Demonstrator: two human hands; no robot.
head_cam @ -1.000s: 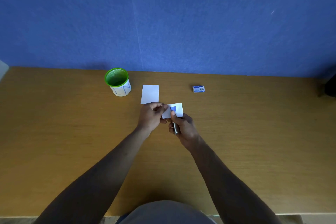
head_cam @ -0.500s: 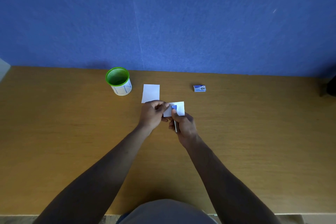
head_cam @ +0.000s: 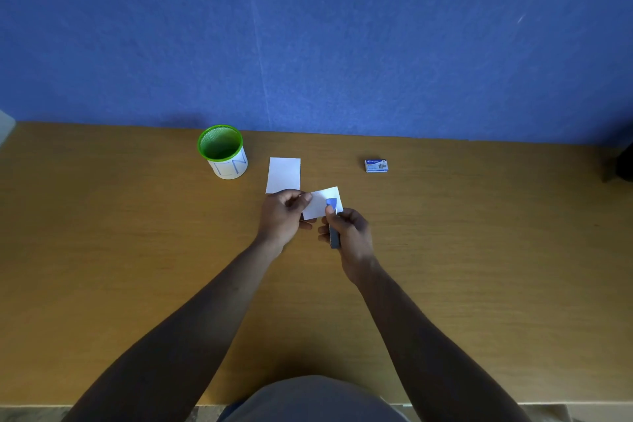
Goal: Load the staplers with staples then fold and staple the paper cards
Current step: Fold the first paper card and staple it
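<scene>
- Left hand (head_cam: 282, 216) pinching the left edge of a small white paper card (head_cam: 320, 204) between thumb and fingertips, held just above the wooden desk (head_cam: 137, 250).
- Right hand (head_cam: 349, 233) wrapped round a small blue-and-grey stapler (head_cam: 333, 219), thumb pressing on top, blue nose overlapping the card's right part; mouth apparently closed over the card's edge, though too small to tell whether a staple is in.
- Far left, near the blue wall: green-rimmed mesh pen cup (head_cam: 224, 152) with a white label, upright, contents not visible.
- Just right of the cup: a second white card (head_cam: 284, 174) flat on the desk, apparently unfolded and unstapled, its near corner hidden behind the left hand.
- Centre: the held card, seemingly folded already to judge by its smaller size, now at the stapling step.
- Right of the hands, well apart: small blue box of staples (head_cam: 376, 165), lying shut on the desk.
- Judged progress: loading probably finished for this stapler, given the shut box and the stapler in use; only one stapler in view, so no telling about any others.
- Judged remainder: finishing this staple, then folding and stapling the flat card.
</scene>
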